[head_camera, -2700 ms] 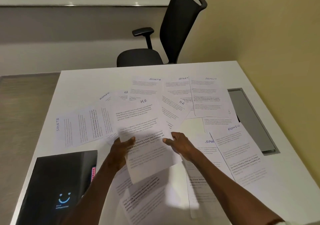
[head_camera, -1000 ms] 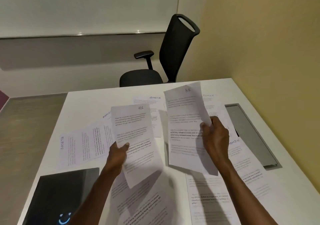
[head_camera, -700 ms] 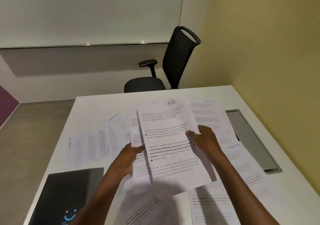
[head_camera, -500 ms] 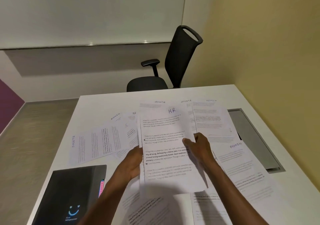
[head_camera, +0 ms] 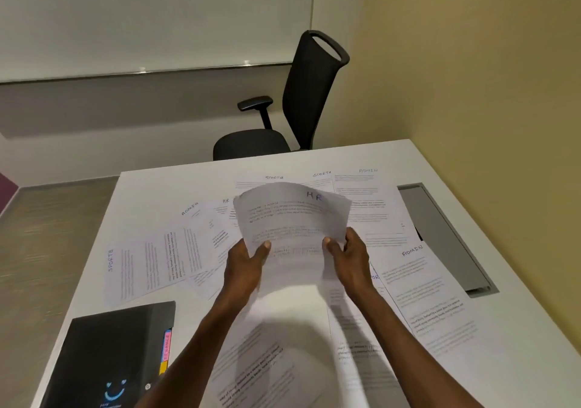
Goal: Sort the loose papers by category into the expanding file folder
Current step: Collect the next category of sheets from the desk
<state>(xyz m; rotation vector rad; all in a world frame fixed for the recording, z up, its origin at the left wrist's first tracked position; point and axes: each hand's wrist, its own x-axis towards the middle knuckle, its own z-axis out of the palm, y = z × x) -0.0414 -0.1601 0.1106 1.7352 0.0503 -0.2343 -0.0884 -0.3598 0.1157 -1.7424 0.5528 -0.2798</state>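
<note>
Both grips, left hand (head_camera: 248, 261) and right hand (head_camera: 349, 255), pinch the HR sheets (head_camera: 292, 215) above the surface's middle, while many papers (head_camera: 421, 294) remain unsorted and the folder (head_camera: 110, 354) lies closed at the near left corner

Lying scattered across table (head_camera: 390, 156): loose papers (head_camera: 418, 285); sitting at near-left corner: folder (head_camera: 107, 351); standing behind far edge: chair (head_camera: 301, 99).
</note>
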